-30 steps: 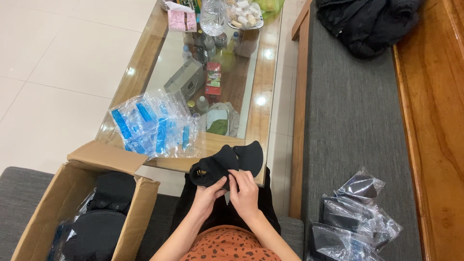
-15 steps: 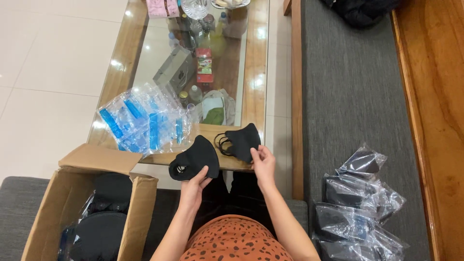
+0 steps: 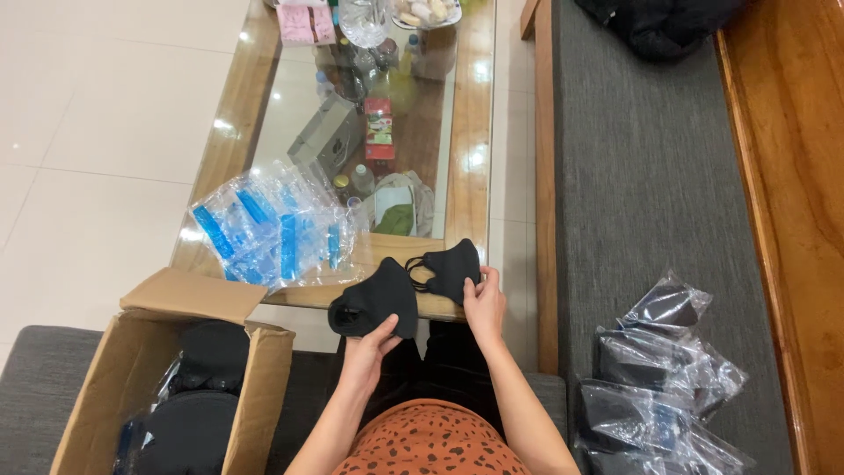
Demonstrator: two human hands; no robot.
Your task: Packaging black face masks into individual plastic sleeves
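The left hand point(image 3: 369, 347) pinches the lower edge of a black, moulded fabric face mask point(image 3: 376, 297), fingers closed on it and holding it just above the near rim of the table. The right hand point(image 3: 484, 303) grips a second black fabric face mask point(image 3: 453, 266) by its side, thumb on top, with its thin ear loops bunched between the two masks. The hands are apart, each clamped on its own mask, and the masks nearly touch at the loops.

To separate them well, it seems wise to keep the grips on the fabric edges and draw the masks apart gently, since the loops look as if they could snag one another.

The masks hang over the front edge of a long wooden-framed coffee table with a glass top point(image 3: 469, 132). On the glass lies a heap of clear plastic sleeves with blue strips point(image 3: 272, 224). An open brown cardboard box point(image 3: 189, 347) holding dark items stands at the left, on a grey cushion. At the right, a grey-cushioned wooden bench point(image 3: 651, 185) carries a pile of clear bags with black contents point(image 3: 655, 378). The floor is pale tile
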